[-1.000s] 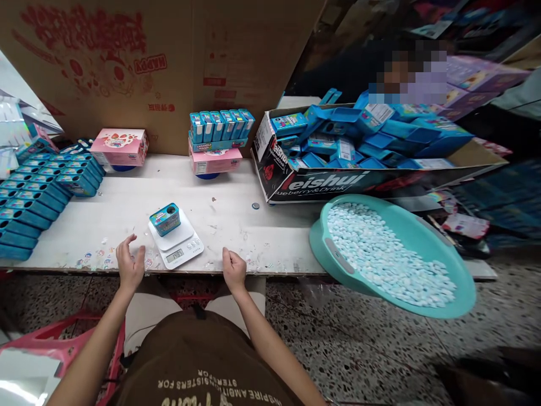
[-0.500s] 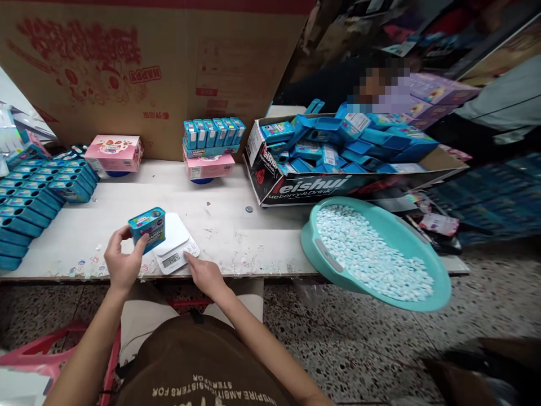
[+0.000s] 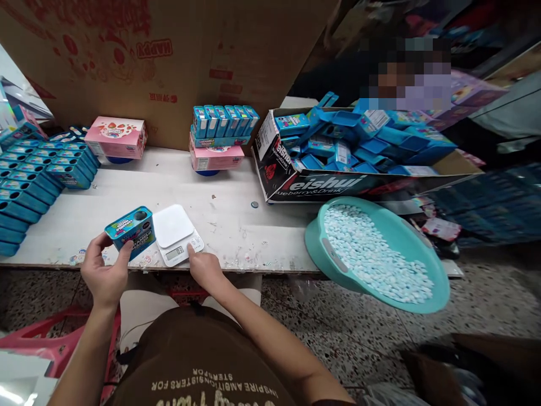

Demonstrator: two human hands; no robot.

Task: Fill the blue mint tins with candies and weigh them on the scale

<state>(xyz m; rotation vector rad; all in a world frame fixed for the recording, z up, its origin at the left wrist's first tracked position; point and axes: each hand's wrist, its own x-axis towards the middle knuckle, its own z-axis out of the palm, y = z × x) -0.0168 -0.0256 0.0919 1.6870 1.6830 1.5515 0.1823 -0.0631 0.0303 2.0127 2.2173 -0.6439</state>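
A blue candy tin (image 3: pixel 141 237), with a round hole in its top, is held upright between the thumb and fingers of my left hand (image 3: pixel 105 273). It is just left of a white digital scale (image 3: pixel 174 226) and off its plate. My right hand (image 3: pixel 207 270) rests at the scale's front edge, fingers curled in, with the index fingertip on the buttons beside the display. The display's digits are too small to read surely. Right of the hands, a turquoise basin (image 3: pixel 313 242) holds many small pale blue and white candies (image 3: pixel 376 254).
Blue tins with holes stand in rows (image 3: pixel 25 194) at the left. Pink boxes (image 3: pixel 116 138) sit against a large carton (image 3: pixel 181 73), one under several upright tins (image 3: pixel 226 121). A black carton (image 3: pixel 321 186) piled with blue tins stands behind the basin. Another person is blurred at the back right.
The tin has moved left, away from the scale, in my left hand. My right fingertip stays on the scale's buttons, and the display reading has changed. The view has shifted slightly.
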